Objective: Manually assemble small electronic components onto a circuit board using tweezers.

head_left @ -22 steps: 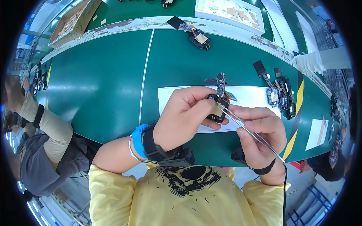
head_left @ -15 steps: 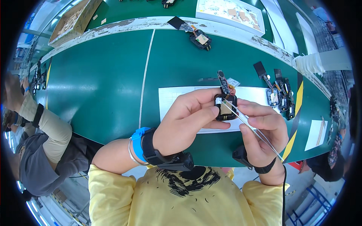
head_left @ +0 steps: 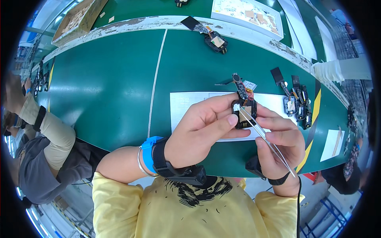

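Note:
My left hand [head_left: 206, 123] grips a small black device housing [head_left: 251, 114] between thumb and fingers, above a white sheet [head_left: 184, 104]. A tan pad and a small white piece show inside the housing. From its top edge a narrow circuit board [head_left: 239, 85] with a round part sticks out, next to a silvery piece and thin red wires. Silver tweezers [head_left: 274, 147] are pinched in my right hand [head_left: 282, 139]. Their tips reach into the housing near the white piece; whether they grip anything is too small to tell.
Another opened device [head_left: 216, 42] lies at the far middle. Several more devices [head_left: 301, 104] cluster at the right, beside yellow-black tape. A white box [head_left: 226, 16] of tan pieces and a cardboard box [head_left: 74, 24] stand at the back. A co-worker's arm [head_left: 59, 139] is at left.
Both hands, the housing and the tweezers appear slightly further right in the picture, as do the table things, so the view has shifted a little. The tweezer tips stay at the housing.

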A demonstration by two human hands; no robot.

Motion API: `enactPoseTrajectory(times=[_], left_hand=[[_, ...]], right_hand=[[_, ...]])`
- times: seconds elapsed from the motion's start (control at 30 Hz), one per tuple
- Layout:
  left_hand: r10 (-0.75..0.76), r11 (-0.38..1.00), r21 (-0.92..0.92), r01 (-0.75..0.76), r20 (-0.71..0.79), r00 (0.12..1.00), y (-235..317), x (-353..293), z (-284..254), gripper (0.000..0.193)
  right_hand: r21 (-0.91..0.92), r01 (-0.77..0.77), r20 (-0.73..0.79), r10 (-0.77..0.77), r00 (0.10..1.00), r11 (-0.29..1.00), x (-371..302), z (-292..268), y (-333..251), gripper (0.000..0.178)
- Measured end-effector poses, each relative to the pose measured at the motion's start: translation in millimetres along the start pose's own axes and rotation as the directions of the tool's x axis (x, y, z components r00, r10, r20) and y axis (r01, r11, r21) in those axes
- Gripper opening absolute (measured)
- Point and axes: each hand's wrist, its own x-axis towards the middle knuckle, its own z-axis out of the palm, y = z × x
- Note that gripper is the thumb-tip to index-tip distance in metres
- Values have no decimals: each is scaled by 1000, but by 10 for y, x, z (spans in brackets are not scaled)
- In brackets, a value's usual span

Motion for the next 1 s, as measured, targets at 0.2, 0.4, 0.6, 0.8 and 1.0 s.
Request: enactPoseTrajectory(times=[0.2, 0.4, 0.6, 0.8, 1.0], left_hand=[[-5, 999, -37, 5, -6, 1000, 15, -8, -15, 41], [-17, 995, -95, 16, -12, 1000, -3, -6, 21, 39], [-17, 998, -67, 18, 8, 1000, -6, -2, 17, 41], [-3, 1000, -10, 3, 45, 999, -16, 3, -10, 47], [-16, 1000, -20, 17, 28, 999, -36, -12, -34, 48]], right_hand=[[-215, 214, 275, -151, 950, 953, 112, -50, -33, 23], [-91, 66, 90, -58, 994, 994, 19, -38, -9, 23], [58, -13, -25, 15, 1000, 998, -13, -42, 10, 24], [95, -9, -49, 14, 999, 995, -24, -33, 34, 23], [141, -18, -2, 19, 1000, 990, -21, -67, 79, 21]])
